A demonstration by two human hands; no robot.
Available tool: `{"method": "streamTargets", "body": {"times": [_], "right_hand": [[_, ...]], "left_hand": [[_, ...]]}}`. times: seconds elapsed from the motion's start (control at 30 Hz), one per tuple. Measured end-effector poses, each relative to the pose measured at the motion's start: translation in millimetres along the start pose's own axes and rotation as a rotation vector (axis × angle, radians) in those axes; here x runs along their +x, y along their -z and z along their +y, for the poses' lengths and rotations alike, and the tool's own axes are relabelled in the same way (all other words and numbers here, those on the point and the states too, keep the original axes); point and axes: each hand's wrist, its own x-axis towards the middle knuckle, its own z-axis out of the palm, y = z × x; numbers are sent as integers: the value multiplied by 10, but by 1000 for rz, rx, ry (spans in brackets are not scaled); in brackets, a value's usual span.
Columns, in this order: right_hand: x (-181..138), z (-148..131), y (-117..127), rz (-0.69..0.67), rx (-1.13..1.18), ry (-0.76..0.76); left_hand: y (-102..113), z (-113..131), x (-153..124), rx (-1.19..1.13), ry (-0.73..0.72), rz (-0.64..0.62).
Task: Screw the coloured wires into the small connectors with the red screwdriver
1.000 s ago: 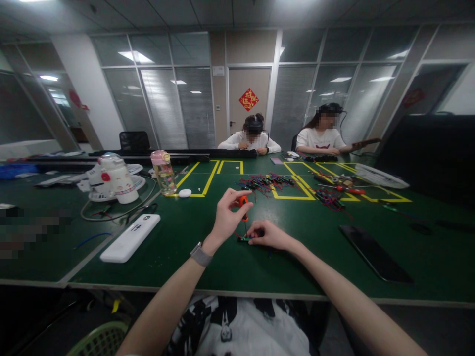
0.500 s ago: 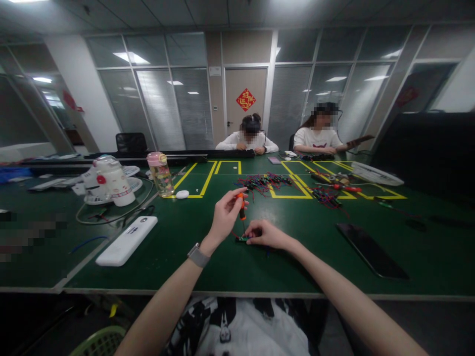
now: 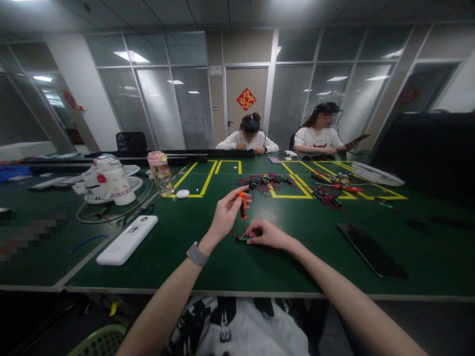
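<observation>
My left hand [image 3: 224,217] pinches the orange handle of a small screwdriver [image 3: 243,206], held upright with its tip down on a small green connector [image 3: 242,239] on the green table [image 3: 208,257]. My right hand [image 3: 265,234] rests on the table just right of that tip, fingers curled and pressing the connector down. Thin red and blue wires lead out from under my right hand. A watch sits on my left wrist.
A white power bank [image 3: 127,239] lies left of my hands, a black phone [image 3: 371,249] to the right. A pile of coloured wired connectors [image 3: 265,181] lies beyond, with a pink-lidded bottle [image 3: 161,173] and white fan [image 3: 107,180] at left. Two people sit across the table.
My left hand's fingers have shifted slightly around the screwdriver handle, as if turning it. My right hand and the connector stay in place.
</observation>
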Motion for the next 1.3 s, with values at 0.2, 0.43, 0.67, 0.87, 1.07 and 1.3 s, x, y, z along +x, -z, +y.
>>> {"method": "streamTargets", "body": {"times": [0.2,0.43,0.67,0.87,1.07,1.3], "right_hand": [[-12,-10,6,1,-14,-1],[-11,2,2,6,-6,4],[-5,5,-3,2,-14,2],[-1,20,-7,-8,0,-9],[-2,36,-7,-8,12,-8],[1,43,-6,-7,10,-2]], "left_hand": [[-5,18,-31,438,-219,174],[-36,67,-48,377,-214,7],[-77,-19,-44,140,-59,-12],[-80,0,-50,399,-186,15],[-63,32,-59,470,-274,38],[-114,36,-53,50,-56,-36]]}}
